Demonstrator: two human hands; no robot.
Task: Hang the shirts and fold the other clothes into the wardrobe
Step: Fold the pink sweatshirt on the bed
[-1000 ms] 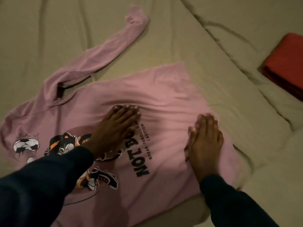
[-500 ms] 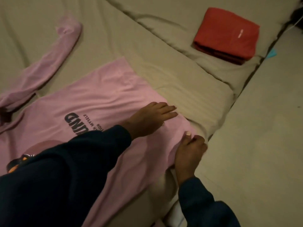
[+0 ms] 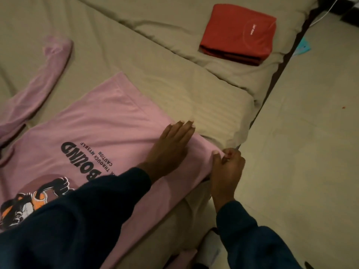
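A pink long-sleeved top (image 3: 108, 123) with black lettering and a cartoon print lies spread on the beige bed (image 3: 147, 55). One sleeve (image 3: 48, 74) stretches away to the upper left. My left hand (image 3: 171, 150) lies flat with straight fingers on the top near its hem. My right hand (image 3: 226, 171) pinches the hem corner at the bed's edge, fingers curled round the fabric. A folded red garment (image 3: 240, 33) sits on the bed at the upper right.
The bed's right edge runs diagonally from the upper right down to my right hand. Beige floor (image 3: 303, 152) lies to the right of it. A small teal object (image 3: 304, 46) and a white cable (image 3: 326, 13) lie on the floor near the bed's far corner.
Both hands have slid from the middle of the top to its hem at the bed's edge. My right hand went from flat to pinching the corner. The view has swung right.
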